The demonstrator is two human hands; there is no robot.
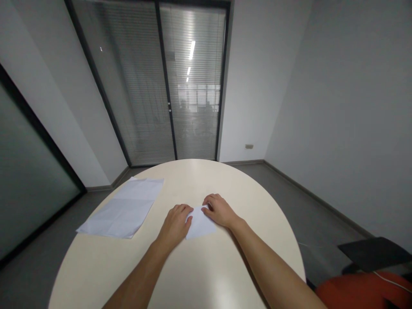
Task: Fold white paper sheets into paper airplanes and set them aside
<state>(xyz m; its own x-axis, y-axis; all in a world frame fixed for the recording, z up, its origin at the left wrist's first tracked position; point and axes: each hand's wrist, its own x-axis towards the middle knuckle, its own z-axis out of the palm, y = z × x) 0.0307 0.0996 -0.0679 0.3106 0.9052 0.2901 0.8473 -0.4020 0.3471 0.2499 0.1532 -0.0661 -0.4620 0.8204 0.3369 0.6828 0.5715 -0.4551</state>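
Observation:
A small piece of white paper (201,226) lies on the round table in front of me. My left hand (176,218) is at its left edge, with fingers bent over the upper left corner and the thumb along the side. At the upper right corner, my right hand (219,209) has its fingers curled and its thumb on the paper. Both hands hold the paper against the tabletop; the undersides of the fingers are hidden. To the left lies a larger stack of white paper (128,208) with visible creases, apart from my hands.
The cream round table (206,266) has a curved edge all round. A red chair seat (357,292) and a black flat part (375,251) stand at the lower right. Behind the table are a glass partition with blinds (141,86) and a white wall (257,86).

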